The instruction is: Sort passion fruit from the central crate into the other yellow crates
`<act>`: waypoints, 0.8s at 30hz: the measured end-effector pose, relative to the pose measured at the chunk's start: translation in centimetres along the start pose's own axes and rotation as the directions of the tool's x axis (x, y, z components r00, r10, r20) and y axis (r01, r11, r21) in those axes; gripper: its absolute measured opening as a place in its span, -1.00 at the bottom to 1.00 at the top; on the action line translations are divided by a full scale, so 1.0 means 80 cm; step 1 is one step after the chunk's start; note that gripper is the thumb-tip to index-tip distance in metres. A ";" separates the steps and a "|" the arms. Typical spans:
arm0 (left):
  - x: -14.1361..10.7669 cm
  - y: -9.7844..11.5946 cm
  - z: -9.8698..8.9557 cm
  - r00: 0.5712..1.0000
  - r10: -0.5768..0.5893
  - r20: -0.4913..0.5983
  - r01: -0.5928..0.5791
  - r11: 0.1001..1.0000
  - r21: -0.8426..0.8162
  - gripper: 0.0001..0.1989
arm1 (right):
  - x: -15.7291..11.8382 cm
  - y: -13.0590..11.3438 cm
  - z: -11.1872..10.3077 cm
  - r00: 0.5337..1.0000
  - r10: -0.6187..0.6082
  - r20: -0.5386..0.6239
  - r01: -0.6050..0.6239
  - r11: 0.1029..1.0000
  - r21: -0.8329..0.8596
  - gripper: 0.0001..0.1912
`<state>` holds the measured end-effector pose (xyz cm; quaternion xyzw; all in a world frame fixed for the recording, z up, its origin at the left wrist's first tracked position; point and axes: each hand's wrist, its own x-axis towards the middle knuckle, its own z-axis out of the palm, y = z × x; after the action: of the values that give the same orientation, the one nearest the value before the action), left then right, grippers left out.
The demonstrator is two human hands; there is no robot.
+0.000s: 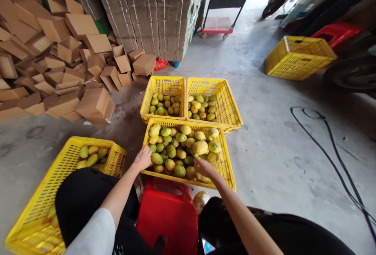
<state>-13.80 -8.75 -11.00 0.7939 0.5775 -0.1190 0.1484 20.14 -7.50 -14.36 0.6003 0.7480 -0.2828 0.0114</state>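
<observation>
A yellow plastic crate stands before me, filled with oval yellow and green fruit. My left hand is at the crate's left rim, its fingers curled beside a green fruit; whether they grip the rim or a fruit I cannot tell. Over the right part of the pile, my right hand is closed, fingers down among the fruit, and what it holds is hidden. A dark green fruit lies just left of those fingers.
Behind stand two yellow crates with fruit inside. Another crate is at my left leg, and a red stool sits between my knees. Cardboard boxes are heaped left; a black cable lies right. A trolley stands farther back.
</observation>
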 end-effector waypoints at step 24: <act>0.047 0.052 0.067 0.973 -0.193 0.124 0.200 0.979 -0.050 -0.37 | -0.057 -0.021 0.085 0.902 0.288 -0.321 -0.308 0.951 -0.012 -0.75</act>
<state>-8.81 -8.66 -16.89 0.7195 0.6468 -0.1619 0.1943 17.67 -14.77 -17.77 0.7443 0.6480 -0.1546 -0.0463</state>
